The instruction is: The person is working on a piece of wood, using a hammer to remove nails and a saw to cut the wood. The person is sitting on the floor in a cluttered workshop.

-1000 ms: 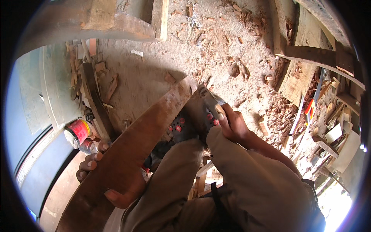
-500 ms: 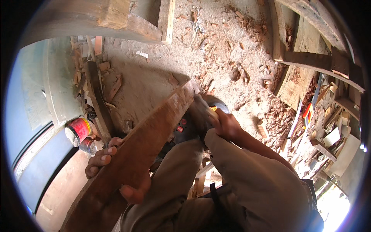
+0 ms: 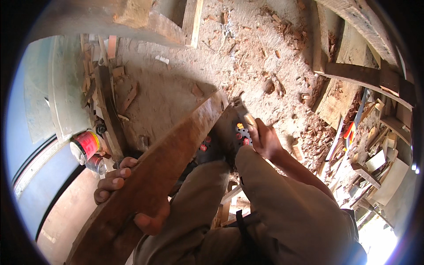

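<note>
A long brown wooden board point(image 3: 165, 161) slants from the lower left up to the middle of the view, crossing over my left leg. My left hand point(image 3: 114, 180) grips it across its width, fingers over the far left edge and thumb on the near side. My right hand point(image 3: 266, 140) is wrapped round the wooden handle of a hammer point(image 3: 240, 106). The hammer's head stands just right of the board's upper end, with a small gap between them. The lower part of the handle is hidden in my fist.
Wood chips and scraps litter the dirt floor point(image 3: 260, 66). A red-labelled container point(image 3: 85, 145) and a glass jar point(image 3: 96, 163) stand at left. Wooden frames point(image 3: 353, 70) rise at upper right, with a handsaw point(image 3: 352, 130) and offcuts below. Curved timber point(image 3: 101, 22) spans the upper left.
The hammer has swung to the right, away from the board's edge, and my right hand has shifted slightly right with it. My left hand keeps its hold on the board.
</note>
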The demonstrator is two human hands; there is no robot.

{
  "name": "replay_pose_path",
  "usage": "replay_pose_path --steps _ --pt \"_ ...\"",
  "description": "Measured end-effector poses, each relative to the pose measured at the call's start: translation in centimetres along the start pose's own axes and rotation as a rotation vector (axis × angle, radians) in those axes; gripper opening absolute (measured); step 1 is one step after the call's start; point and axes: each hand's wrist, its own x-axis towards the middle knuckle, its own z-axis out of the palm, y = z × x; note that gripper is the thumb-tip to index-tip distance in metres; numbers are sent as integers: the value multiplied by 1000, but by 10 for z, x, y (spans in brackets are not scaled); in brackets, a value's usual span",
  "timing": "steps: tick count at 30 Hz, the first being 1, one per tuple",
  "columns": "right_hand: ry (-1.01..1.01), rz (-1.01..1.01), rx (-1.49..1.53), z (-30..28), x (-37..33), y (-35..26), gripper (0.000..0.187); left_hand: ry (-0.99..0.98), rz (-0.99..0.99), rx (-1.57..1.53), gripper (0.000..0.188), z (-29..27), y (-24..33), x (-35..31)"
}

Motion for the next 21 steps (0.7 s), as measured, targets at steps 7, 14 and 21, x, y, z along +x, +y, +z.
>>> replay_pose_path --steps 7,14,21 --pt "-149 46 -34 9 3 -6 34 -40 -308 -9 73 -14 18 4" --pt "-93 -42 -1 2 0 -5 31 85 -234 -12 60 -9 10 -7" --pt "-85 -161 -96 16 -1 7 30 -27 -150 133 76 -18 9 -10"
